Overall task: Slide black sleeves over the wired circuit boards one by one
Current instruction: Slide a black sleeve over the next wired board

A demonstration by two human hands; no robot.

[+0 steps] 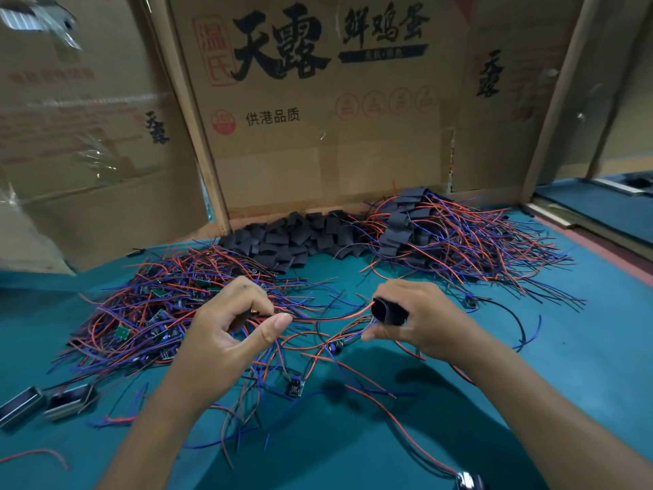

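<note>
My right hand point(420, 320) holds a black sleeve point(388, 311) with its open mouth turned left. My left hand point(233, 323) pinches a bundle of red and blue wires point(318, 313) between thumb and fingers. The wire tips reach the sleeve's mouth. The board on these wires is hidden inside my left hand. A heap of bare wired circuit boards point(148, 316) lies to the left. Loose black sleeves point(286, 238) are piled at the back centre. Sleeved boards with wires point(441, 235) are stacked at the back right.
Teal table cloth point(565, 366) covers the work surface. Cardboard walls point(318, 136) close off the back and left. One small board point(296, 386) lies near my left forearm. Two metal parts point(46, 404) sit at the left edge, another metal piece point(468, 480) at the bottom right.
</note>
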